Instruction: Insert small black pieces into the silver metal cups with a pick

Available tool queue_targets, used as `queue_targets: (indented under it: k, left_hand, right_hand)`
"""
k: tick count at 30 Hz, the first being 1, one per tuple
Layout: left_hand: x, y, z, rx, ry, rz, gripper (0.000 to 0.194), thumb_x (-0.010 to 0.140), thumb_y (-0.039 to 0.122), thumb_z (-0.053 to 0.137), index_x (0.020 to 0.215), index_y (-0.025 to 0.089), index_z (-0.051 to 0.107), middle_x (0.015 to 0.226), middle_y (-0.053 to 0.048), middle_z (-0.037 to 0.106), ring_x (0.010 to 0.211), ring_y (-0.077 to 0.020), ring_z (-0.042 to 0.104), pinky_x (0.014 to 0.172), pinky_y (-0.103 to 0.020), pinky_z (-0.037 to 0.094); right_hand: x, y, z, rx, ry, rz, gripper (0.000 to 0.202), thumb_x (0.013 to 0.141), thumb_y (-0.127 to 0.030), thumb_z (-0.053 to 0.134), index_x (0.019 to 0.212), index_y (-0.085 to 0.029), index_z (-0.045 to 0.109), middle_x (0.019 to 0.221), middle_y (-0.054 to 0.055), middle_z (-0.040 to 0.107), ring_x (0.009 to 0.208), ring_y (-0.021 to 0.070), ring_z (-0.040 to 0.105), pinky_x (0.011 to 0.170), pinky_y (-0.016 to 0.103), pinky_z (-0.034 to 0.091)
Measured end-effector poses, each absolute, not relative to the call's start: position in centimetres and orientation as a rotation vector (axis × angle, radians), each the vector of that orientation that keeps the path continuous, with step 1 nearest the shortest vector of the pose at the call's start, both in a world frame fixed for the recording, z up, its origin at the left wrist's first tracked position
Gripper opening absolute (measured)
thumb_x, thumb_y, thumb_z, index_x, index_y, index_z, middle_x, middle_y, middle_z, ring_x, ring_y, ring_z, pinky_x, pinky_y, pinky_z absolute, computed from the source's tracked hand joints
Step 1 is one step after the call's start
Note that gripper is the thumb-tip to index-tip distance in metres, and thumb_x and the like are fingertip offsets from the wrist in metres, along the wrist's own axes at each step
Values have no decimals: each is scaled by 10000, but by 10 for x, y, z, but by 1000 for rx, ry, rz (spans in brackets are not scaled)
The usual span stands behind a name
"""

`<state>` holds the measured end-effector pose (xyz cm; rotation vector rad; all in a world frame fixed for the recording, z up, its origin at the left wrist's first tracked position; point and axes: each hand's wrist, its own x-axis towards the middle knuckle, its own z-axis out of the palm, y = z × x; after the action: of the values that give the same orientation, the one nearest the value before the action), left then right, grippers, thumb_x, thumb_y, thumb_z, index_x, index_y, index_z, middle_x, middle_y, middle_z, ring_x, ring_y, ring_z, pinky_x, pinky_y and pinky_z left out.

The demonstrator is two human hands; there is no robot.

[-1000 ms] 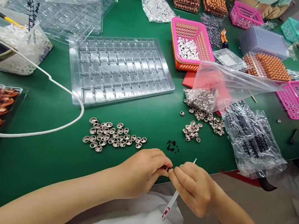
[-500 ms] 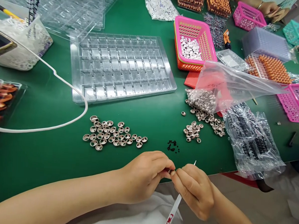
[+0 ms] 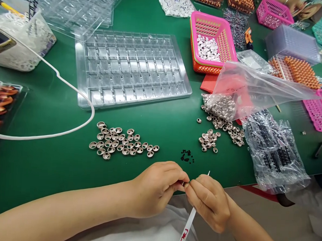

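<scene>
My left hand [image 3: 158,189] is closed in a pinch on a small metal cup [image 3: 184,184], mostly hidden by the fingertips. My right hand [image 3: 209,202] meets it there, its thumb and forefinger touching the same piece. Through the right hand's curled fingers run white tweezers [image 3: 188,226], pointed tip up and red-marked flat end down. Just beyond the hands lies a scatter of tiny black parts [image 3: 186,156]. To the left, silvery cups with holes [image 3: 120,141] are spread in rough rows. A smaller pile of silvery cups [image 3: 208,139] sits to the right.
A clear compartment tray [image 3: 133,71] lies behind the cups. A white cable [image 3: 69,133] loops at left. At right are an open plastic bag of metal cups [image 3: 222,106], a pink basket [image 3: 230,41] of white pieces and bagged black parts [image 3: 274,150]. Another person's hands [image 3: 307,11] are far right.
The view has shifted slightly. Both hands stay together on the small metal cup, and the tweezers' angle has changed only a little.
</scene>
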<state>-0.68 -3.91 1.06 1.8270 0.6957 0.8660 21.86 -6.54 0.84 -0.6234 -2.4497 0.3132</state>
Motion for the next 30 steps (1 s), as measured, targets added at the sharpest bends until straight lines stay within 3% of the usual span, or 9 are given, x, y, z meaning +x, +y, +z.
queue_targets:
  k: [7,14,18,23,27,30]
  left_hand:
    - [-8,-35,8,1761,705,851,162,942,57,547,975,150,676,806,-62,746,720,-159,668,672,-240,544]
    - [-10,-28,10,1396,824,723,133,885,137,644,955,155,756,840,-57,748,702,-146,707,663,-238,581]
    - [-11,-26,14,1119,848,668,112,830,182,694,917,151,757,859,-45,744,683,-145,729,658,-243,604]
    - [-10,-26,13,1134,882,659,114,812,178,706,909,153,762,865,-52,754,701,-147,718,668,-246,604]
    - [-16,-22,11,1481,872,675,140,896,168,642,983,166,752,888,-59,752,752,-155,701,713,-262,589]
    - [-25,-15,11,1869,966,578,190,937,140,578,1023,176,743,955,-78,731,820,-184,686,733,-294,565]
  right_hand:
    - [215,-58,4,-567,-2398,239,282,912,-32,451,1060,-5,690,946,174,648,726,209,560,506,344,421]
    - [212,-60,3,-809,-2175,397,398,888,3,603,1273,-101,595,893,78,673,714,150,609,565,289,519]
    - [212,-71,2,-1024,-1869,398,416,856,-41,679,1237,-199,625,917,59,670,729,161,620,545,292,537]
    - [210,-75,-10,-1133,-1453,389,182,922,-135,579,1045,-200,695,871,61,620,718,181,579,541,321,470]
    - [210,-70,-15,-1160,-1289,494,292,1017,-229,405,1045,-207,695,908,77,584,748,183,568,584,335,474]
    - [216,-66,-20,-1183,-1200,548,353,1041,-325,368,1042,-202,699,1057,117,597,972,239,598,752,421,526]
